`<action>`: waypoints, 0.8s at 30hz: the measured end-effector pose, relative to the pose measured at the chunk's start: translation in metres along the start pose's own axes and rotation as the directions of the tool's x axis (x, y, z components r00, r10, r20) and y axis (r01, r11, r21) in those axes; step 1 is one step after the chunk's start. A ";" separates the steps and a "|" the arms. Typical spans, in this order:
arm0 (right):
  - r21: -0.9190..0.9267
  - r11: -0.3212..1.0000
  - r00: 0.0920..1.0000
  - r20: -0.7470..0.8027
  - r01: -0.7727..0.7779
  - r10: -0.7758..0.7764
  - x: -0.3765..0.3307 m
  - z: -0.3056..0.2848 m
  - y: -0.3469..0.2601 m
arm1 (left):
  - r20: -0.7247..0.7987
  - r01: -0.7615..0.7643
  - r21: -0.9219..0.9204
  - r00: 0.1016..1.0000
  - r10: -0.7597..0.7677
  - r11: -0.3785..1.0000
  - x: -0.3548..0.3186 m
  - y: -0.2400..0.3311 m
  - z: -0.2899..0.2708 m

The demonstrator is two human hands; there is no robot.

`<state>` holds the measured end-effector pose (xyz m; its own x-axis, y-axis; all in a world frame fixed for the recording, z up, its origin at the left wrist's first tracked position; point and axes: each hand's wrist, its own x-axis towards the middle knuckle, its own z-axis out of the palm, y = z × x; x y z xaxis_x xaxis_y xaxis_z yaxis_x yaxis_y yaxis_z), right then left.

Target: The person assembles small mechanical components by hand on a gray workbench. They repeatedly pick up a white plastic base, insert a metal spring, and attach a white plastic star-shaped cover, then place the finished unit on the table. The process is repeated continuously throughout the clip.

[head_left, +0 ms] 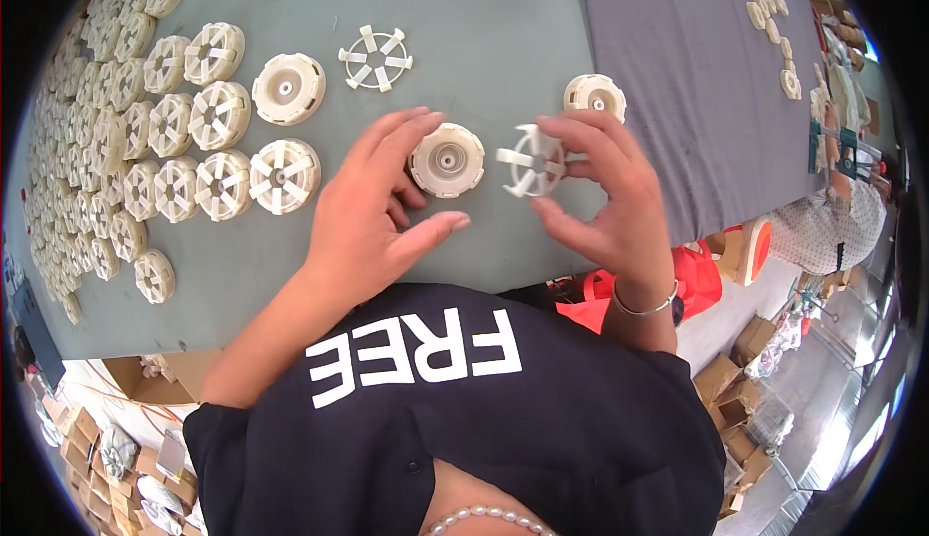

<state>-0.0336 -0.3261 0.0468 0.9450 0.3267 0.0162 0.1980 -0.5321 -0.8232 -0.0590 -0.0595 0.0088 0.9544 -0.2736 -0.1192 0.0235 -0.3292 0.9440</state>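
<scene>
My right hand grips a thin off-white spoked ring by its right side, raised and slightly blurred. To its left, a round cream plastic housing lies on the table with its hollow side up and a small hub in the middle. My left hand curves around the left of this housing, thumb and fingers apart; whether the fingertips touch its rim I cannot tell. Another spoked ring lies flat farther back. An uncovered housing sits left of it, and a second uncovered housing is beyond my right hand.
Several housings with spoked rings on them stand in rows and heaps on the left of the grey-green table. A grey cloth covers the right side, with more pale parts at its far edge. A red bag and cardboard boxes are below.
</scene>
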 end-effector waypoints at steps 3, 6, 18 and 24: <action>-0.185 0.958 0.975 0.082 0.218 -0.206 0.018 0.018 -0.013 | -0.016 0.014 -0.187 1.000 -0.017 0.982 -0.003 -0.009 -0.002; -0.195 0.942 0.959 0.125 0.273 -0.253 0.028 0.032 -0.011 | -0.011 0.044 -0.241 0.999 -0.048 0.969 -0.002 -0.010 -0.001; -0.236 0.942 0.962 0.189 0.239 -0.197 0.025 0.043 -0.010 | 0.053 0.053 -0.260 0.998 -0.040 0.964 0.005 -0.007 -0.006; -0.297 0.929 0.973 0.133 0.220 -0.188 0.016 0.051 -0.015 | 0.044 0.070 -0.233 0.997 -0.062 0.970 0.003 -0.004 -0.002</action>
<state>-0.0350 -0.2730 0.0301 0.8479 0.5215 0.0953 0.4691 -0.6544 -0.5931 -0.0558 -0.0573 0.0048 0.9371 -0.2925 -0.1906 0.1592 -0.1279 0.9789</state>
